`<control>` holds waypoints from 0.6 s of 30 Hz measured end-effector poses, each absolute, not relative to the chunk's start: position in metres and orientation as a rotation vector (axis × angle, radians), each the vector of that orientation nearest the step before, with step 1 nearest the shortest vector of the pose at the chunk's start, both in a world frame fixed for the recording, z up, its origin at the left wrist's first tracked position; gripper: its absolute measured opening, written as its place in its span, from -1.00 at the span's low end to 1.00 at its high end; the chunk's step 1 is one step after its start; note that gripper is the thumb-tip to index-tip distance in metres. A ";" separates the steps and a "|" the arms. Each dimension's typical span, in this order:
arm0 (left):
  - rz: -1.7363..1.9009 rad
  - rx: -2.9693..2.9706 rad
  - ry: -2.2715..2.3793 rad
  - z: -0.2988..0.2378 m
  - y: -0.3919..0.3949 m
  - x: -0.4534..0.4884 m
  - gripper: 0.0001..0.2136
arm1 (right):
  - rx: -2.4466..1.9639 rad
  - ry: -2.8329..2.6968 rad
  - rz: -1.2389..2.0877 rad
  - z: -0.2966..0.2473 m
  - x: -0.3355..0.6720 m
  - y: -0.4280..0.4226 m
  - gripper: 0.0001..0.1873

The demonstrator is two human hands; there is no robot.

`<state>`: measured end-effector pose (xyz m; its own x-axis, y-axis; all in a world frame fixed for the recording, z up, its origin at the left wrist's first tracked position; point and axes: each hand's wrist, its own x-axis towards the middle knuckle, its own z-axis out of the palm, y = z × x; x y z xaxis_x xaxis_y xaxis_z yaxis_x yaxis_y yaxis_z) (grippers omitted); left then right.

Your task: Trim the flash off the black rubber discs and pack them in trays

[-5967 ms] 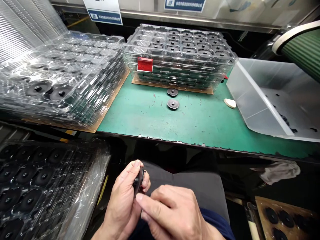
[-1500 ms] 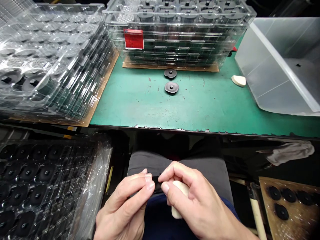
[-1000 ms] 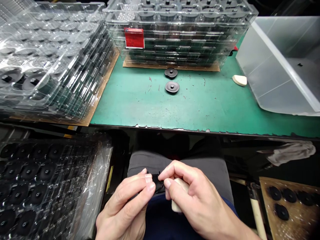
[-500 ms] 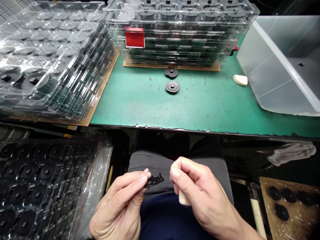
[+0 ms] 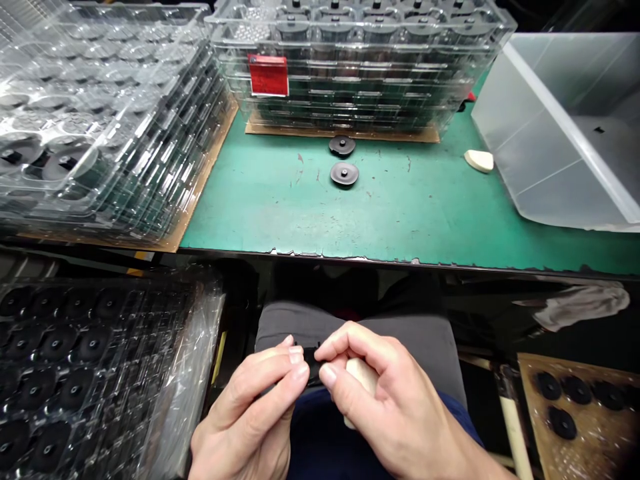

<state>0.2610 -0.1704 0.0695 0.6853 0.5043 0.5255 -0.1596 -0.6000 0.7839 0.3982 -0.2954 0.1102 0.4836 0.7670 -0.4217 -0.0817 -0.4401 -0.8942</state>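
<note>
Fingers of the left hand (image 5: 250,410) pressed near together, pinching the left side of a small black part (image 5: 313,367). Right hand (image 5: 400,407): forefinger and thumb narrowly parted at the part's other side, remaining fingers curled round a cream block (image 5: 364,375), matte and smooth, mostly hidden by the grip. Exact contact of the right fingertips unclear. Part sits between both hands, over grey cloth of the lap (image 5: 295,317), two thin prongs rising from it; rest masked.

Surface (image 5: 270,207) beyond: green, scuffed, front edge chipped. Two black discs on it, shallow and round with central stubs, the nearer disc (image 5: 345,175) just in front of the farther disc (image 5: 342,146). Second cream piece (image 5: 479,161), rounded wedge, lies beside a translucent plastic bin (image 5: 525,140). Clear, glossy moulded tray stack (image 5: 350,73) stands behind on brown board (image 5: 280,130).
</note>
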 end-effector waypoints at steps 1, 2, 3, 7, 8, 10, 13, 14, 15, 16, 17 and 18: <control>0.955 2.009 0.266 0.070 -0.170 0.261 -0.55 | -1.763 -0.580 1.104 0.109 0.398 -0.296 -0.89; 0.966 2.001 0.270 0.069 -0.170 0.261 -0.55 | -1.762 -0.577 1.112 0.109 0.398 -0.297 -0.87; 0.981 1.994 0.276 0.069 -0.171 0.262 -0.55 | -1.760 -0.573 1.120 0.108 0.397 -0.297 -0.86; 0.996 2.004 0.287 0.066 -0.172 0.264 -0.54 | -1.744 -0.573 1.129 0.109 0.396 -0.298 -0.82; 0.994 2.012 0.288 0.066 -0.173 0.264 -0.54 | -1.746 -0.577 1.127 0.109 0.396 -0.298 -0.83; 1.003 2.028 0.293 0.066 -0.173 0.265 -0.55 | -1.753 -0.581 1.125 0.110 0.396 -0.298 -0.83; 1.024 2.030 0.375 0.068 -0.174 0.267 -0.59 | -1.734 -0.565 1.127 0.107 0.400 -0.299 -0.74; 1.016 2.020 0.416 0.069 -0.174 0.267 -0.61 | -1.721 -0.539 1.116 0.106 0.402 -0.300 -0.71; 1.005 2.001 0.456 0.070 -0.173 0.266 -0.62 | -1.703 -0.496 1.094 0.103 0.404 -0.301 -0.70; 0.988 1.975 0.488 0.071 -0.173 0.266 -0.63 | -1.677 -0.445 1.059 0.101 0.406 -0.302 -0.70; 0.970 1.947 0.508 0.072 -0.173 0.265 -0.64 | -1.649 -0.397 1.016 0.099 0.408 -0.304 -0.71; 0.950 1.917 0.521 0.072 -0.172 0.265 -0.64 | -1.628 -0.363 0.969 0.098 0.410 -0.306 -0.73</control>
<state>0.2648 -0.1721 0.0719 0.6148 0.6761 0.4061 -0.0205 -0.5010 0.8652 0.4096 -0.3056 0.0977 0.6113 0.6851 -0.3961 -0.2558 -0.3027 -0.9181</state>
